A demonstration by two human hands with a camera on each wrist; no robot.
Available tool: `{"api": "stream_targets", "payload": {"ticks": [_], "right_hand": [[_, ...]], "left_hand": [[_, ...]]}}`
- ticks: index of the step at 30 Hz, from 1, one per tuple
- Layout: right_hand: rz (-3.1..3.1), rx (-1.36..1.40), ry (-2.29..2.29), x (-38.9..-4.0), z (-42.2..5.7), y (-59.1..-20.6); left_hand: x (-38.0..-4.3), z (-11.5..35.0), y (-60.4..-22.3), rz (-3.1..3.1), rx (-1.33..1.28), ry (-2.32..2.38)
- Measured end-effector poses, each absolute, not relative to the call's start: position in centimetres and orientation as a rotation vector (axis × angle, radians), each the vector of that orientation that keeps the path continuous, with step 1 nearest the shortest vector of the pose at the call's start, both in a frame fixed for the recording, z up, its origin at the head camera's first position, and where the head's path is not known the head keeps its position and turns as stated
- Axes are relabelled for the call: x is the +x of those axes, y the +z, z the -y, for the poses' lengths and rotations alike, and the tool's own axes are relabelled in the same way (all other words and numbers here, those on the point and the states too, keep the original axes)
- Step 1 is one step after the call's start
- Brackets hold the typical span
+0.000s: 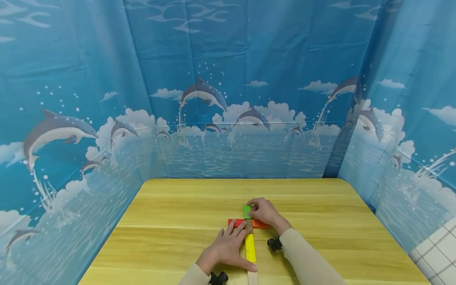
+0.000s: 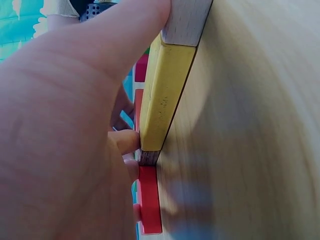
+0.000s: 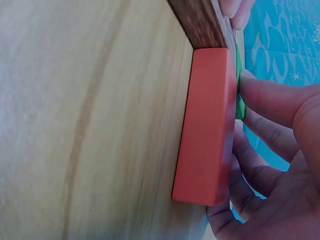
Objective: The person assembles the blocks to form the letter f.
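On the table, wooden blocks lie end to end in a cross. My right hand (image 1: pixel 264 212) pinches the green block (image 1: pixel 247 212) at the cross's far end, thumb and fingers at its right side. Below it come a dark brown block (image 1: pixel 249 227), a yellow block (image 1: pixel 250 249) and a pale wood block (image 1: pixel 252 278). One red block (image 2: pixel 149 200) juts left of the brown one; another red block (image 3: pixel 202 125) juts right. My left hand (image 1: pixel 228 247) lies spread beside the column, thumb on the pale block, fingertips at the left red and brown blocks.
The yellow wood-grain table (image 1: pixel 160 221) ends at a blue dolphin-print curtain (image 1: pixel 221 158) behind and at both sides. A black wrist device (image 1: pixel 274 244) sits under the right wrist, and a similar black device (image 1: pixel 218 278) under the left. White floor tiles (image 1: pixel 441 253) show at right.
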State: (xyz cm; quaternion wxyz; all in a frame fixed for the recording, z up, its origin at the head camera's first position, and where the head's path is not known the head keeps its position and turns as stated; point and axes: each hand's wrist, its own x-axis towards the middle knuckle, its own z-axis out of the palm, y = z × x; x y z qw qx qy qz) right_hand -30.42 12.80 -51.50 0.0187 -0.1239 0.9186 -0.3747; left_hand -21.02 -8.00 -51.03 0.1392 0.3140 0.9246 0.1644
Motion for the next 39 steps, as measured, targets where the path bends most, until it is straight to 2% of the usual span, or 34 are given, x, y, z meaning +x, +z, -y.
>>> {"api": "stream_targets", "payload": {"ticks": [25, 39], "right_hand": [[-2.751, -0.38, -1.255, -31.0, -13.7, -51.2], [-2.806, -0.438, -1.231, -30.2, -16.5, -48.3]], "left_hand": [[-21.6, 7.4, -50.9, -2.652, 0.903, 0.479], [-21.8, 7.0, -50.8, -2.689, 0.876, 0.465]]}}
